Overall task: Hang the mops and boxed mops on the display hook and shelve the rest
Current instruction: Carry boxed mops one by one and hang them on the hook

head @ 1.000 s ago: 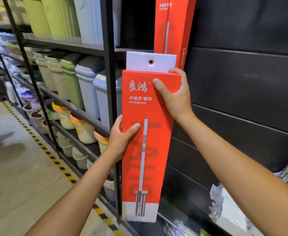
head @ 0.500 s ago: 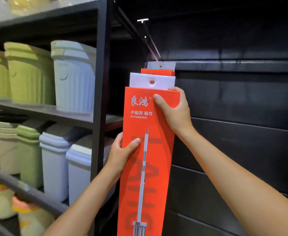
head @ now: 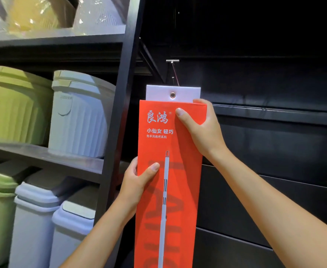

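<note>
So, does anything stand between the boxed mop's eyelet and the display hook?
Nothing visible does. The eyelet in the white tab of the boxed mop sits below the front end of the display hook, with only dark space between. The left hand and right hand grip the box lower.

Head view, facing forward, near display hook (head: 172, 61)
</note>
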`<state>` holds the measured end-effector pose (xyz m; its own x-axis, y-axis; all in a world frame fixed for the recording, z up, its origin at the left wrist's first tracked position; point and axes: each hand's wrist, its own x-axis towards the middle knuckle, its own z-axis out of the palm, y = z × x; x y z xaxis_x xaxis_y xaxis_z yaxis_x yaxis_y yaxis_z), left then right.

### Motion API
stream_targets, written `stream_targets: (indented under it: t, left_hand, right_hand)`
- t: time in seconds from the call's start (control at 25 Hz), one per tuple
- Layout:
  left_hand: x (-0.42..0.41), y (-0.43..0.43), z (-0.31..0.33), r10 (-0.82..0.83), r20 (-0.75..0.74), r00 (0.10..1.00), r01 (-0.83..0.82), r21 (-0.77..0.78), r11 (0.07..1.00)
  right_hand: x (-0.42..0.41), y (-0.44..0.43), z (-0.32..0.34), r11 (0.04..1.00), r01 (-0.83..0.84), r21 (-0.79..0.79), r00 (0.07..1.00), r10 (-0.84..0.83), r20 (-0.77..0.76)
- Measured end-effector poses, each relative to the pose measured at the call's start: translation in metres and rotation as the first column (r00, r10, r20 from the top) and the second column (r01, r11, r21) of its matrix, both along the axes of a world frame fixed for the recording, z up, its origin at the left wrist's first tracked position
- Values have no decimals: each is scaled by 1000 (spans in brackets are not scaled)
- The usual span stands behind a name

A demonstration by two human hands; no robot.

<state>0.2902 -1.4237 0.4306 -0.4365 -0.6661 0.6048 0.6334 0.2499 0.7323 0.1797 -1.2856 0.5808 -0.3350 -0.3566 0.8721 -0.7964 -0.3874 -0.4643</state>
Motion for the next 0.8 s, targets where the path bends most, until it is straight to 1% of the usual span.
stream_targets:
  t: [0.12,0.36,0.56,0.8]
  left_hand:
    - [-2,-6,23,-13,-23,1000,12,-33,999]
    - [-9,-14,56,-22,-40,999,19,-80,997]
    - [-14,-25,62,-45,-58,997,41,-70,997]
    - [-18,-35,60,-50,-31,998,48,-44,998]
  right_hand:
    - [-4,-3,23,1000,15,-18,999,-16,-42]
    - [-16,-11,59,1000,4,-25,998,-5,-55]
    - [-24,-24,71,1000,30,-5,997,-30,-77]
    - [-33,-38,69,1000,18,10,998,-18,-59]
